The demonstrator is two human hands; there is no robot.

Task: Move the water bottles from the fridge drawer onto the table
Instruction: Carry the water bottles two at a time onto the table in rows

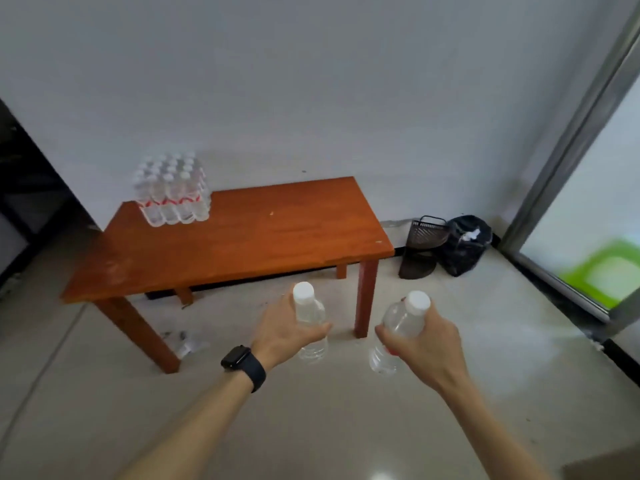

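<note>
left hand (282,329): fingers round upright bottle (307,310)
right hand (427,344): fingers round tilted bottle (401,318)
counter (259,244): above both in frame; left hand nearer

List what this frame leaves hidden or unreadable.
Head view only.
The fridge drawer: outside the frame.
Label of the left bottle: covered by the left hand.
Label of the right bottle: mostly behind the right hand.
The bottle pack on the table: blurred, count unclear.
The floor object under the table: too blurred to identify.
</note>
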